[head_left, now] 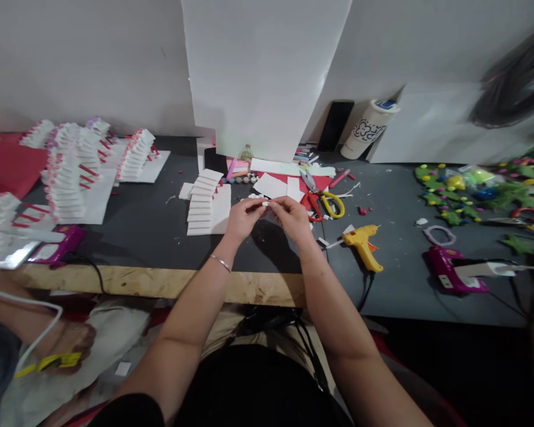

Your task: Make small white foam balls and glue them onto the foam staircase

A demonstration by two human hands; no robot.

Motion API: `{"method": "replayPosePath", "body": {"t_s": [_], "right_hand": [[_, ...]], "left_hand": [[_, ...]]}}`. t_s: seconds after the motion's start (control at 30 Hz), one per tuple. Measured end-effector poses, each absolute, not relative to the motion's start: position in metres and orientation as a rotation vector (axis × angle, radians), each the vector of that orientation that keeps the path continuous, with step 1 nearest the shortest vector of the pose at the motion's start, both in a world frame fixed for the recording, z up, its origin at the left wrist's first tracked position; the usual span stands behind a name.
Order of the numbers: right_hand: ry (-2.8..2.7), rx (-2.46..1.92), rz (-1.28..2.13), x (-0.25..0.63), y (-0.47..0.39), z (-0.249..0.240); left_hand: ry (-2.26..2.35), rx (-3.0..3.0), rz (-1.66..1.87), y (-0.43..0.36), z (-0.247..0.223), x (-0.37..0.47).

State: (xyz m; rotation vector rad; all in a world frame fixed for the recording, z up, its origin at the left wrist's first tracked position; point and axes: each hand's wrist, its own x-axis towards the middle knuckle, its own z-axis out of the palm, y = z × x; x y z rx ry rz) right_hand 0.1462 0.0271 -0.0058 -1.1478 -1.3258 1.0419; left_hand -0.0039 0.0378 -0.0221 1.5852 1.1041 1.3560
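Both hands meet over the dark tabletop near its middle. My left hand (244,218) and my right hand (291,217) pinch a small white piece (266,204) between their fingertips. Just left of them lies a stepped white paper model (200,207), its strips stacked like stairs on a white sheet. Beyond the fingers are white paper pieces (271,185) on red paper. Scissors with a red and a yellow handle (333,204) rest right of my right hand. Farther right lies a yellow glue gun (362,244).
Several finished stair-like models (66,190) stand at the left. A purple power strip (451,270) and green craft pieces (449,193) are at the right. A white tumbler (367,130) and a phone (335,126) lean by the wall. Another person's hand (66,344) is at lower left.
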Motion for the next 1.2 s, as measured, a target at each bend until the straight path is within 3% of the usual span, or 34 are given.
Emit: {"method": "replayPosePath", "body": {"t_s": [0.2, 0.73, 1.2], "right_hand": [[-1.274, -1.168, 1.146, 0.148, 0.03, -0.006], [-1.414, -1.185, 0.936, 0.152, 0.028, -0.005], [-1.296, -1.051, 1.182, 0.16, 0.036, -0.015]], "left_hand": [[1.082, 1.594, 1.301, 0.036, -0.02, -0.006], [1.102, 1.372, 1.248, 0.04, -0.022, -0.007], [0.974, 0.799, 1.085, 0.035, -0.004, -0.008]]}}
